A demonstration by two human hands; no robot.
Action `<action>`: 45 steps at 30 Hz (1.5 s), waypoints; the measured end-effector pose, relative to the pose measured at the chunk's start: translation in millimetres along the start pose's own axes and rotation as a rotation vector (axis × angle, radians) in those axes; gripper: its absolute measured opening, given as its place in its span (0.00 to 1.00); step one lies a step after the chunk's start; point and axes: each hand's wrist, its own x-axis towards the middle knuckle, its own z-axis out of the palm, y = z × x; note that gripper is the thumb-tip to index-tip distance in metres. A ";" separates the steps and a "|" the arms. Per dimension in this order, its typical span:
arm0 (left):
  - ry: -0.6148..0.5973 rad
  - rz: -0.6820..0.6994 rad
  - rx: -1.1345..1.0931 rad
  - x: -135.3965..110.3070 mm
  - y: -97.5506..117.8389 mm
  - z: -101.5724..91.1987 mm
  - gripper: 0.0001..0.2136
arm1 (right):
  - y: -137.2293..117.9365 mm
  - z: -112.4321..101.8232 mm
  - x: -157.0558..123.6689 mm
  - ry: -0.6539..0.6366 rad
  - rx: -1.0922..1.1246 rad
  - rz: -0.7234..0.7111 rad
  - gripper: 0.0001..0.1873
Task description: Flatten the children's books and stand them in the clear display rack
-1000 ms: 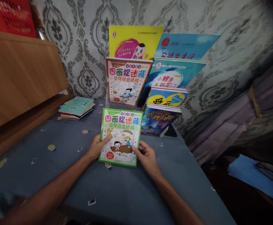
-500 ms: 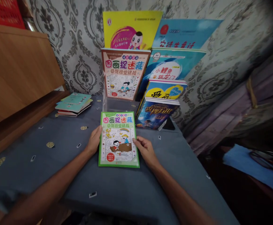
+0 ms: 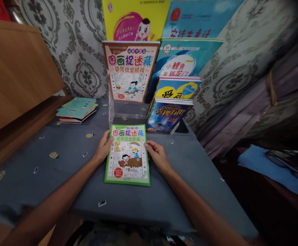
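A green-bordered picture book is held in front of me, cover towards me and slightly tilted back. My left hand grips its left edge, thumb on the cover and the other fingers partly behind it. On the opposite edge my right hand pinches the book the same way. Just beyond it stands a clear stepped rack. A brown-bordered book of similar design rests on the rack, in front of a yellow book.
To the right on the rack, a dark blue book, a yellow-and-blue book and teal books stand in tiers. A stack of thin books lies at the left, near a wooden cabinet. Grey cloth covers the table.
The view has shifted, with the rack higher in the frame. Both hands still hold the green-bordered book, whose top now leans further away from me.
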 end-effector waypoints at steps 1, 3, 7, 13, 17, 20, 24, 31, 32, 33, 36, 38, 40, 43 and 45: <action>0.000 -0.002 0.015 0.5 -1.6 -0.5 0.32 | 0.7 0.0 0.5 0.001 -0.006 0.001 0.22; 0.013 0.004 0.072 1.3 -5.0 -1.9 0.31 | 2.2 -0.2 1.6 -0.005 -0.017 0.003 0.21; 0.035 0.061 0.193 2.4 -11.0 -4.7 0.31 | 6.7 -1.5 4.6 -0.036 -0.058 0.022 0.21; 0.027 0.188 0.449 3.4 -10.9 -10.9 0.27 | 13.9 -5.5 6.9 -0.069 -0.117 0.041 0.23; 0.035 0.240 0.749 0.7 -5.9 -14.5 0.24 | 12.9 -7.5 6.1 -0.095 -0.179 0.013 0.22; 0.009 0.263 0.999 -3.5 -1.6 -13.8 0.24 | 9.8 -8.1 4.3 -0.106 -0.239 -0.028 0.22; -0.009 0.230 1.293 -9.9 6.7 -8.9 0.23 | 7.3 -8.1 2.6 -0.119 -0.291 -0.065 0.22; -0.068 0.160 1.515 -17.8 23.8 4.3 0.19 | 7.6 -8.4 2.4 -0.122 -0.395 -0.089 0.17; -0.074 0.153 1.533 -18.3 25.8 5.8 0.18 | 7.8 -8.4 2.3 -0.112 -0.394 -0.098 0.17; -0.078 0.149 1.553 -18.8 27.6 7.1 0.18 | 7.9 -8.5 2.3 -0.101 -0.393 -0.109 0.16; -0.105 0.182 1.626 -18.8 32.1 9.6 0.18 | 8.0 -8.9 2.3 -0.084 -0.451 -0.137 0.16; -0.131 0.233 1.669 -17.6 33.5 9.8 0.18 | 7.5 -9.6 2.2 -0.098 -0.541 -0.131 0.17; -0.153 0.286 1.696 -15.3 33.1 8.7 0.18 | 6.8 -10.2 2.2 -0.128 -0.632 -0.109 0.17; -0.178 0.374 1.704 -9.4 29.3 5.2 0.17 | 5.9 -10.6 2.5 -0.154 -0.725 -0.090 0.16; -0.200 0.441 1.687 -4.5 25.7 2.5 0.17 | 5.5 -10.2 3.0 -0.158 -0.762 -0.083 0.16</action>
